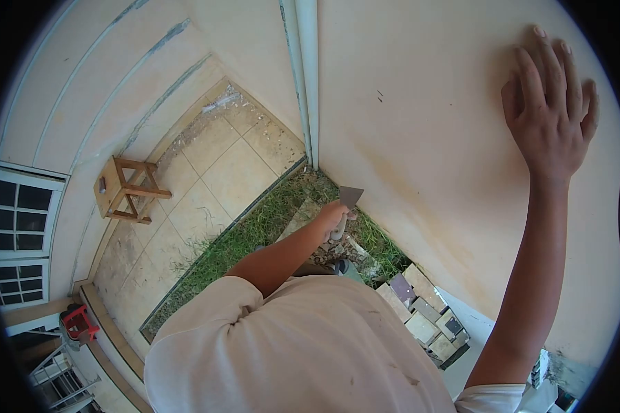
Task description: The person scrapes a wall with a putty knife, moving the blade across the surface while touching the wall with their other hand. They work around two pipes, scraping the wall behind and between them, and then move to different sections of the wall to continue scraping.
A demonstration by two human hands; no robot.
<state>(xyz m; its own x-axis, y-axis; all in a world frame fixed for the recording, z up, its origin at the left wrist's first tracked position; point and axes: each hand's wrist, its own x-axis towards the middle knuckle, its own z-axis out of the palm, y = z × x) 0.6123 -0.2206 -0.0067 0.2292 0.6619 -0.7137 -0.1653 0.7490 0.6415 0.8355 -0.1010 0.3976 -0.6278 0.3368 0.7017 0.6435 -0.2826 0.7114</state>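
My left hand (333,215) is closed around the handle of a putty knife (351,197), held low in front of my body. Its flat, dark metal blade points up and away from me, close to the foot of the wall. Part of a pale handle shows below my fist. My right hand (550,113) rests against the pale, peach-coloured wall (420,124) on the right, fingers spread and palm toward the surface. That palm is hidden. A yellowish stain and a few small dark marks show on the wall between my hands.
Grass (255,241) and rubble run along the wall's foot. A stack of tiles (424,316) stands near my right side. To the left are a tiled floor (227,186), a wooden stool (127,189) and a red object (79,322). Pipes (304,76) climb the corner.
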